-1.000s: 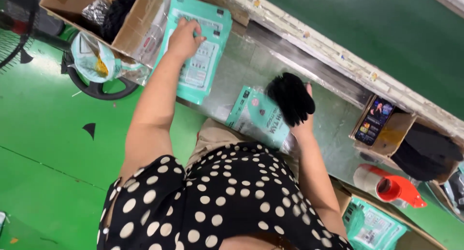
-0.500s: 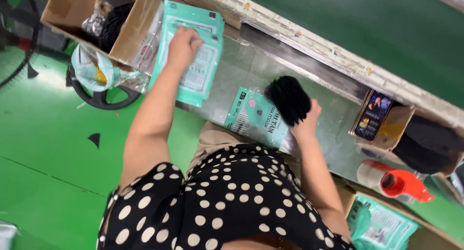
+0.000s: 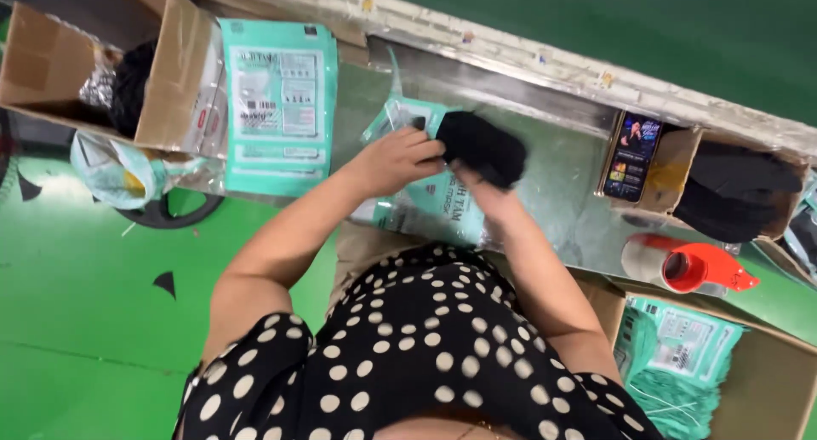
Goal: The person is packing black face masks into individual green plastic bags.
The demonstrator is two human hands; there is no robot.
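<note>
**Black bundle meets the teal bag**

The person is at the packing step. Both hands are at a soft black bundle (image 3: 481,146) on the shiny metal counter (image 3: 562,193). The left hand (image 3: 393,159) has its fingers closed on one end of the bundle. The right hand (image 3: 487,197) has its fingers closed on the bundle from below. A teal plastic bag (image 3: 430,206) lies flat under the hands, touching the bundle.

It looks like the bundle belongs in that bag. For that, one hand would need to hold the bag's mouth wide while the other slides the bundle in straight.

A stack of flat teal bags (image 3: 279,104) with a white printed panel lies to the left. Beside it stands a brown cardboard box (image 3: 166,74) with dark things inside. To the right, a small open box (image 3: 681,163) holds more black bundles, and a phone (image 3: 631,157) leans on it. A red tape roller (image 3: 689,270) lies near. Another box (image 3: 766,389) below holds more teal bags.
</note>
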